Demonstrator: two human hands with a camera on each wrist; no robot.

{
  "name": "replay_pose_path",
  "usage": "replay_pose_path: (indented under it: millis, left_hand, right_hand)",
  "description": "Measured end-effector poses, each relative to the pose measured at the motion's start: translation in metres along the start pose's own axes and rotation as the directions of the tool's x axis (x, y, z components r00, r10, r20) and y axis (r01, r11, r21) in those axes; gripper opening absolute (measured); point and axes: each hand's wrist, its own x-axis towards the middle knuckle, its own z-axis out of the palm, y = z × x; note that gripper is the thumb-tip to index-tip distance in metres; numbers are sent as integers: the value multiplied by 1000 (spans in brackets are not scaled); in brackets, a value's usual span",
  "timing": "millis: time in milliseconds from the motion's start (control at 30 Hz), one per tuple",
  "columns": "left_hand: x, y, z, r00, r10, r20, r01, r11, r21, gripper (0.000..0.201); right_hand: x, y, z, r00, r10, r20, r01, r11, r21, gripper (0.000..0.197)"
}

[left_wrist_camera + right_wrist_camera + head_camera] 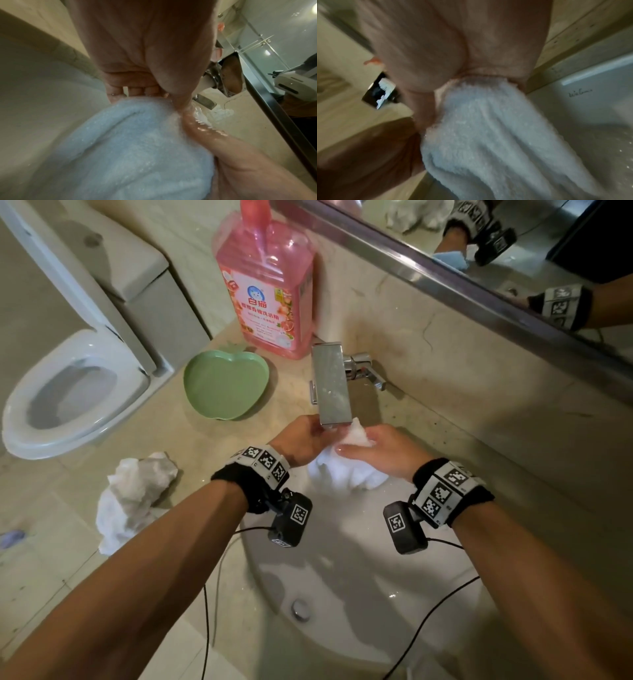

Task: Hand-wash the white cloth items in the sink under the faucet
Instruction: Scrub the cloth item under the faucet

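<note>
A wet white cloth (346,470) hangs over the far side of the white sink (342,594), right under the square chrome faucet (330,385). My left hand (303,440) grips the cloth's left side, fingers curled into it (133,92). My right hand (380,450) holds its top bunch (479,121) from the right. Both hands meet below the spout. Water runs over the right hand's thumb in the left wrist view. A second crumpled white cloth (132,494) lies on the counter at the left.
A pink detergent bottle (265,285) stands behind a green apple-shaped dish (226,385) on the beige counter. A toilet (68,392) is at the far left. The mirror's metal edge (445,278) runs along the back wall. The sink drain (300,609) is near me.
</note>
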Motion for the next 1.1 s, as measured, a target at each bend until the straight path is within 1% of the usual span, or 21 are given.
replay_pose_path:
  millis: [33, 100, 167, 233, 267, 300, 367, 400, 500, 567, 633, 667, 700, 767, 833, 867, 933, 967, 1000, 1033, 1100]
  left_hand:
    - [0, 1, 0, 1000, -8, 3, 8, 1000, -13, 34]
    - [1, 1, -3, 999, -44, 9, 44, 999, 8, 32]
    - [-2, -1, -7, 991, -113, 65, 111, 993, 38, 31]
    - [-8, -5, -7, 980, -140, 142, 142, 990, -8, 23]
    - [-11, -7, -6, 980, -135, 149, 138, 990, -7, 22]
    - [-14, -9, -6, 981, -132, 141, 131, 991, 21, 26]
    - [-18, -17, -5, 983, -134, 129, 127, 990, 58, 28]
    - [-19, -19, -5, 982, -139, 128, 130, 989, 74, 30]
    - [-19, -17, -5, 983, -157, 95, 149, 985, 89, 43]
    - [-17, -11, -5, 989, -145, 42, 141, 986, 85, 41]
    - [-13, -5, -6, 995, -103, -10, 104, 990, 94, 28]
    - [-12, 0, -7, 997, -73, -22, 75, 993, 89, 22]
    - [-11, 5, -8, 999, -41, -21, 42, 996, 82, 19]
    - [-13, 14, -9, 1000, 9, -3, -8, 997, 73, 24]
    - [-15, 19, -10, 1000, 7, 20, -9, 996, 84, 29]
    - [-16, 20, -11, 999, -13, 30, 10, 995, 97, 29]
    - [-17, 19, -14, 998, -46, 40, 41, 990, 138, 27]
    - [-17, 17, -17, 998, -55, 29, 49, 985, 164, 25]
    - [-17, 14, -21, 998, -66, 10, 63, 981, 182, 24]
    - [-18, 10, -25, 997, -79, -10, 80, 978, 194, 23]
    - [-20, 1, -29, 994, -107, -16, 107, 959, 263, 27]
  right_hand:
    - [3, 2, 1, 999, -19, -32, 18, 1000, -24, 33]
    - [8, 6, 5, 995, -31, -94, 36, 998, 45, 53]
    - [10, 6, 7, 990, -34, -140, 57, 985, 163, 54]
    - [12, 5, 8, 983, -29, -180, 75, 964, 254, 58]
    - [12, 4, 7, 981, -27, -193, 84, 951, 297, 56]
    - [13, 3, 7, 978, -29, -206, 100, 934, 342, 48]
    - [13, 1, 4, 973, -38, -227, 134, 895, 425, 26]
    - [12, -1, 2, 971, -44, -236, 149, 881, 448, 20]
    - [8, -7, -4, 957, -54, -285, 193, 852, 486, 20]
    - [4, -12, -8, 947, -29, -321, 198, 837, 510, 19]
    - [1, -15, -10, 946, -17, -325, 189, 842, 506, 14]
    - [-1, -14, -10, 951, -26, -307, 177, 862, 475, 13]
    - [-4, -11, -10, 961, -35, -274, 155, 890, 430, 16]
    - [-7, -3, -6, 986, -33, -163, 85, 943, 322, 29]
    - [-7, 5, 4, 998, 1, -58, 12, 973, 229, 35]
    - [-5, 7, 11, 999, 8, -41, -1, 985, 174, 34]
    - [1, 6, 23, 998, -40, -54, 43, 998, 55, 27]
    - [4, 5, 28, 995, -72, -67, 74, 997, 31, 24]
    - [7, 4, 32, 993, -88, -81, 91, 995, 44, 22]
    - [9, 2, 34, 993, -82, -90, 91, 991, 101, 19]
    - [14, 2, 34, 992, -29, -122, 59, 967, 247, 18]
